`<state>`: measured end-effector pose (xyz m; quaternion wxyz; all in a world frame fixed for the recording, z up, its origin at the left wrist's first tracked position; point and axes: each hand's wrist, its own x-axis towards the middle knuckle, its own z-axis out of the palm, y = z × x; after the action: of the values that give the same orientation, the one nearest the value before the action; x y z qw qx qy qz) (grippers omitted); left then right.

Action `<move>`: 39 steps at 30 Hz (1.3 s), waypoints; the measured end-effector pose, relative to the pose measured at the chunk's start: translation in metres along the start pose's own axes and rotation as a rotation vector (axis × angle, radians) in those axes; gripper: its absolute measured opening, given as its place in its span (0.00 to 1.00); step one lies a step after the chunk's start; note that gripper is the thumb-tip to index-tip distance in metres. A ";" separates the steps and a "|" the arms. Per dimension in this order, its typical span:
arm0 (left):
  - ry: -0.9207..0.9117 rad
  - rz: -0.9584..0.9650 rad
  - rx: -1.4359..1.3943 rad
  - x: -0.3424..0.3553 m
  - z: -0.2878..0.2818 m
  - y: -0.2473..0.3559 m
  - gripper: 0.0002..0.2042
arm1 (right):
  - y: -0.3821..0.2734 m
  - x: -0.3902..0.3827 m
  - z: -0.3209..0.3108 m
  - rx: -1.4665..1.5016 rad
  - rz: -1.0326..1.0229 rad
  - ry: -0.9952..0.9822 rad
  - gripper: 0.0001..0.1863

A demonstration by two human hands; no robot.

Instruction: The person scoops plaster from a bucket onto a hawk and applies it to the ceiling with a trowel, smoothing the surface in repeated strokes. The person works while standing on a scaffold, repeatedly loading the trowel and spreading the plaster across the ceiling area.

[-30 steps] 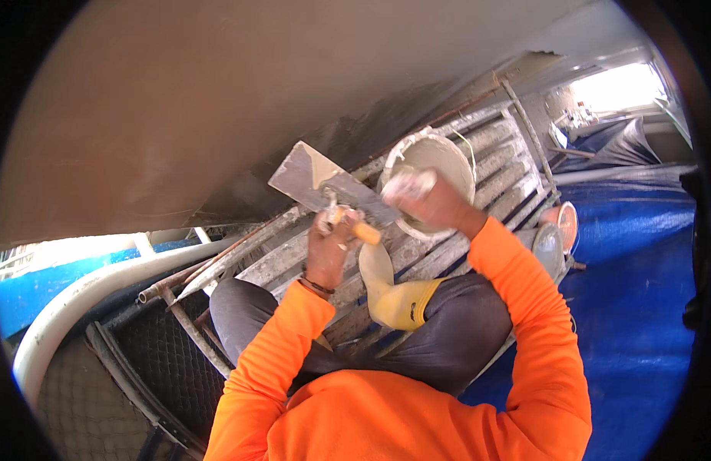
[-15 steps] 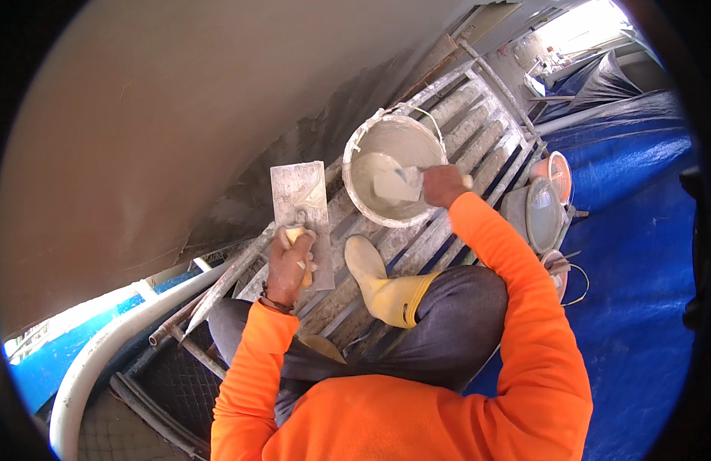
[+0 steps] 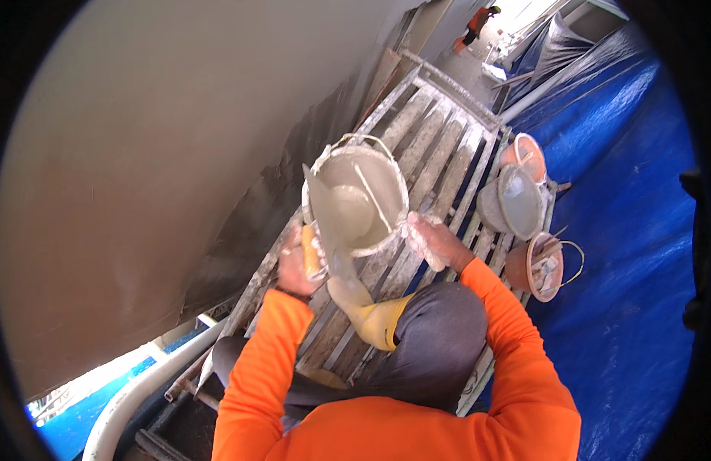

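My left hand (image 3: 294, 265) grips the yellow handle of a metal trowel (image 3: 319, 201), whose blade is tilted nearly on edge and blurred, in front of the left side of a white bucket (image 3: 378, 165) holding pale wet plaster. My right hand (image 3: 438, 240), at the bucket's lower right, grips a plaster-coated tool, probably a scraper, blurred and mostly hidden by the hand. My knee in dark trousers and a yellow boot (image 3: 378, 323) rest on the slatted scaffold deck (image 3: 417, 177) below.
A grey wall (image 3: 140, 154) runs along the left. Three buckets (image 3: 509, 201) stand at the deck's right edge, beside blue tarpaulin (image 3: 609, 323). A white pipe (image 3: 133, 399) curves at the lower left. Far ahead, a person (image 3: 476, 24) in orange is in the walkway.
The view has swung further along the deck, showing the distant person. The trowel has turned from flat to nearly upright. My right hand has moved out of the bucket to its outer right side.
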<state>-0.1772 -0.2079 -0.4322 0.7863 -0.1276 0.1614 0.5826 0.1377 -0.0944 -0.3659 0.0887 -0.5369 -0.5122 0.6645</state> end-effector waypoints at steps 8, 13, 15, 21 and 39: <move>-0.220 0.035 -0.161 0.018 0.022 -0.039 0.27 | -0.021 0.011 0.029 0.056 -0.211 -0.210 0.26; -0.525 0.130 -0.168 0.017 0.012 -0.036 0.28 | 0.004 0.011 0.009 -0.333 -0.221 -0.128 0.27; -0.410 0.136 -0.200 0.022 0.007 -0.030 0.28 | 0.019 0.005 -0.005 -0.402 -0.172 -0.076 0.27; -0.381 0.158 -0.175 0.023 0.000 -0.031 0.28 | 0.055 -0.012 -0.017 -0.230 -0.070 0.114 0.23; -0.119 0.044 -0.355 0.034 0.035 -0.089 0.18 | 0.054 0.021 0.047 -0.509 -0.974 0.312 0.23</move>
<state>-0.0790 -0.1898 -0.4126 0.7467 -0.2263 0.0121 0.6253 0.1151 -0.1326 -0.4253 0.3271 -0.3353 -0.8252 0.3155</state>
